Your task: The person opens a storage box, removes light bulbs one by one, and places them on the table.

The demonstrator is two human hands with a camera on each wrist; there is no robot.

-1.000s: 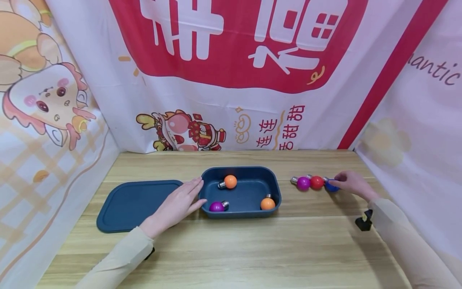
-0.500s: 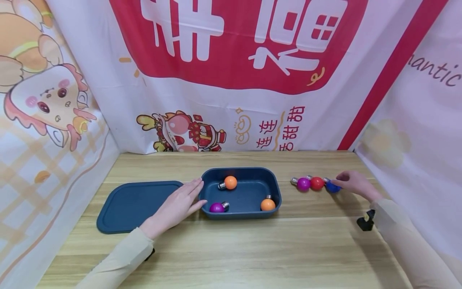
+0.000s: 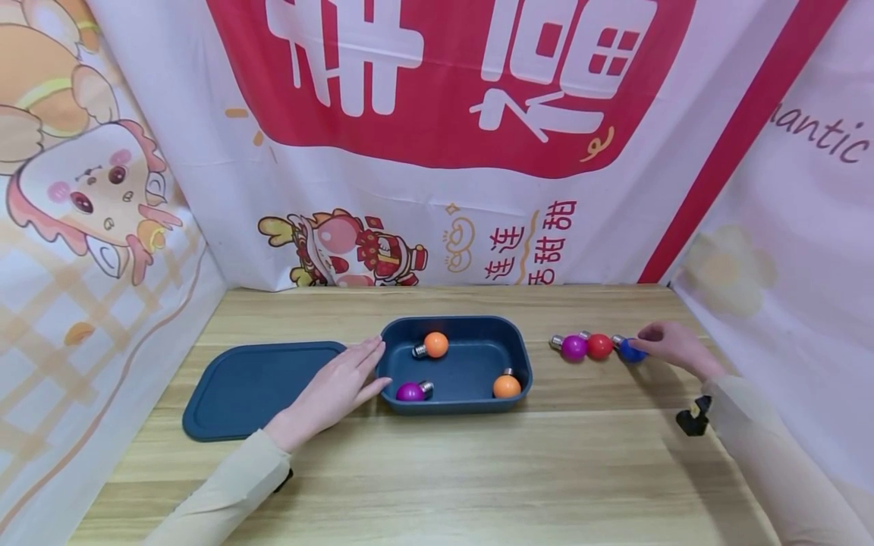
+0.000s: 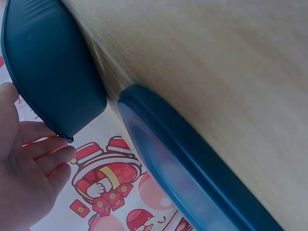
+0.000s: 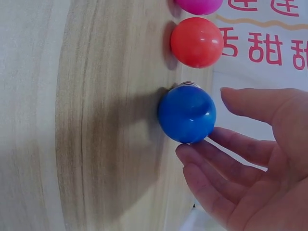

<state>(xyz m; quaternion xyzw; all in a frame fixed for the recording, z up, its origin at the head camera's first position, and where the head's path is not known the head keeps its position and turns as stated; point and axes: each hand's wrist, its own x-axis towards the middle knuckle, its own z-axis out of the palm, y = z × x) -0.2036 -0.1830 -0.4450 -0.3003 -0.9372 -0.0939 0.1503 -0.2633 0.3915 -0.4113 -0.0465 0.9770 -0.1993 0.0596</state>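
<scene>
My left hand [image 3: 337, 390] lies against the left wall of a dark blue box [image 3: 444, 407], its fingers fairly straight. In the left wrist view the fingers [image 4: 43, 149] and thumb are along the box's [image 4: 53, 72] rim. Inside the box lie two orange light bulbs [image 3: 436, 345] and a purple light bulb [image 3: 410, 392]. My right hand [image 3: 672, 349] is at a blue light bulb [image 3: 632, 351] on the table. In the right wrist view its fingertips [image 5: 182, 153] meet the blue bulb's [image 5: 185, 115] side, while the thumb stands a little apart from it.
A red bulb [image 3: 599, 346] and another purple bulb [image 3: 573, 348] lie in a row left of the blue one. The flat blue lid [image 3: 253, 390] rests on the wooden table [image 3: 451, 485] left of the box. Printed cloth walls [image 3: 437, 220] border the table.
The blue bulb has shifted slightly to the right, away from the red bulb, and my right hand with it. My left hand stays at the box.
</scene>
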